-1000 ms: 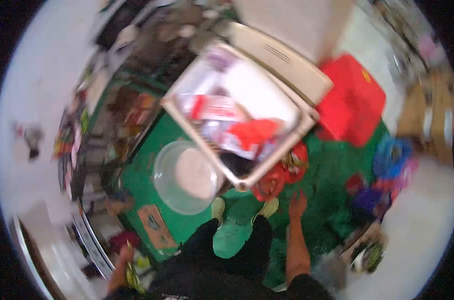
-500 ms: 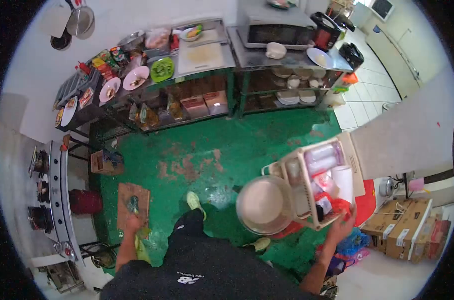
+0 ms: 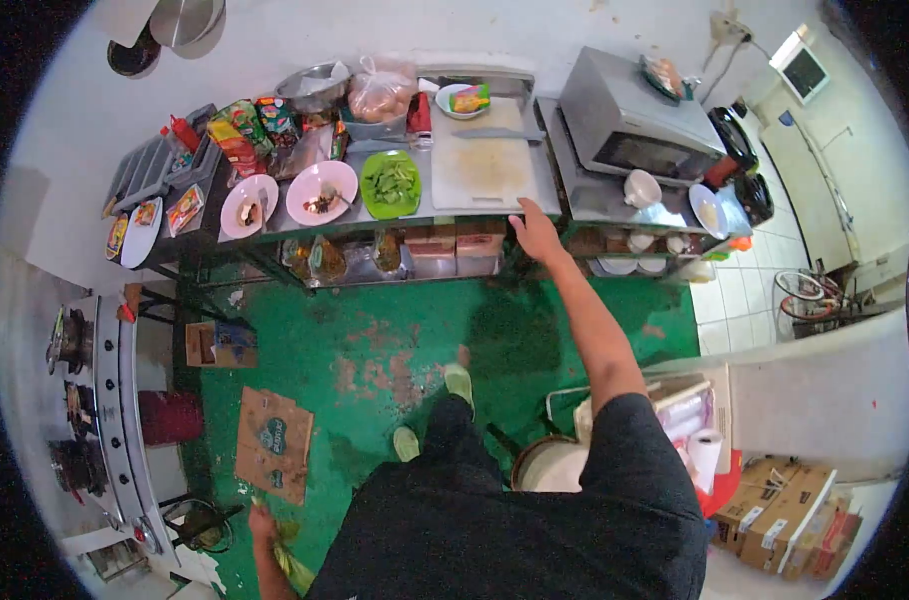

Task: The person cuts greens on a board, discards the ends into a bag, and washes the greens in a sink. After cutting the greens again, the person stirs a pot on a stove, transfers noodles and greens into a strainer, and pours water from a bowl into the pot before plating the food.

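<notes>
My right hand (image 3: 537, 232) reaches forward with its fingers apart and nothing in them, right at the near right corner of the white cutting board (image 3: 481, 165). Across the back of the board lies a large knife (image 3: 500, 134). To the board's left stands a green plate with cut leafy greens (image 3: 391, 183). My left hand (image 3: 263, 520) hangs low at my left side, closed on a limp yellow-green thing (image 3: 297, 572); whether that is a bag or leaves I cannot tell. Behind the board sits a bowl holding a colourful packet (image 3: 469, 98).
Pink bowls (image 3: 322, 192), a bag of eggs (image 3: 382, 92) and packets crowd the steel counter. A microwave (image 3: 643, 115) and a white cup (image 3: 643, 188) stand right. Flattened cardboard (image 3: 275, 445) lies on the green floor. The stove (image 3: 115, 410) is at left, a storage basket (image 3: 687, 405) at right.
I have stepped up to the counter. My right hand has left the basket of packages on the right and moved forward to the cutting board. My left hand stays low, still with the yellow-green thing.
</notes>
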`<control>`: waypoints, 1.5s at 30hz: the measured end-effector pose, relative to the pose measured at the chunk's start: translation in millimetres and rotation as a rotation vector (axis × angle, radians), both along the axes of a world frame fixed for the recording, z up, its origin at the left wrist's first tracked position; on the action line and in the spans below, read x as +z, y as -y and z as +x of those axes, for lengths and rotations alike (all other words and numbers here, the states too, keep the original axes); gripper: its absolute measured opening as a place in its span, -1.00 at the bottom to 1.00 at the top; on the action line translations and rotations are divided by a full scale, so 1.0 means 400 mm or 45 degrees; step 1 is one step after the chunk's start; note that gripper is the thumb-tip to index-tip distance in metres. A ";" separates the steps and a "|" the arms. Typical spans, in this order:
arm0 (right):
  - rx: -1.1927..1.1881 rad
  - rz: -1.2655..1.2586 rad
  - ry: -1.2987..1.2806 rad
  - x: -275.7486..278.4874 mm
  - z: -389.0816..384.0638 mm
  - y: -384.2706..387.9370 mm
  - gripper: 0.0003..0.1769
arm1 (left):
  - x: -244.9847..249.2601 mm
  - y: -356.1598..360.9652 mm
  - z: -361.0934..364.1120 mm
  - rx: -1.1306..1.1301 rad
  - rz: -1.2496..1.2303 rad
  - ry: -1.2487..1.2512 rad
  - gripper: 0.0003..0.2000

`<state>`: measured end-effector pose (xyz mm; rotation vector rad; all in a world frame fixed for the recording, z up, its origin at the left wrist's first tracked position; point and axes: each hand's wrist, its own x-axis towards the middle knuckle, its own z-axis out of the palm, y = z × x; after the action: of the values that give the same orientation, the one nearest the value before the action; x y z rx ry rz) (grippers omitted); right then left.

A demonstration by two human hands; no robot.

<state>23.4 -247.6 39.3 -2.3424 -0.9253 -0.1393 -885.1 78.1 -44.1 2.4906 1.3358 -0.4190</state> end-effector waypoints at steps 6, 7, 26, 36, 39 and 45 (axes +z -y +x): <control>-0.022 -0.246 -0.049 -0.195 0.406 -0.198 -0.27 | 0.120 0.181 0.043 0.745 0.089 0.340 -0.65; -0.036 -0.297 0.017 -0.202 0.427 -0.219 -0.27 | 0.083 0.186 0.000 0.852 0.096 0.093 -0.66; 1.941 -0.169 -0.983 0.050 -1.332 -0.773 -0.49 | 0.100 0.815 -0.121 1.957 -0.106 0.257 -0.72; 1.773 -0.773 -0.625 -0.606 -1.814 -1.406 -0.53 | -0.113 1.058 -0.413 2.468 -0.051 0.391 -0.62; 2.035 -0.765 0.181 -0.381 -2.093 -1.343 -0.56 | -0.216 1.102 -0.502 2.734 -0.183 0.605 -0.61; 2.020 -0.522 -0.398 -0.187 -2.917 -1.368 -0.64 | -0.172 0.911 -0.860 2.675 -0.293 0.503 -0.67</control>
<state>-1143.3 299.6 -35.5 -1.1939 -2.3983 1.0628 -1229.2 -286.3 -112.9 0.0592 2.3986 0.3852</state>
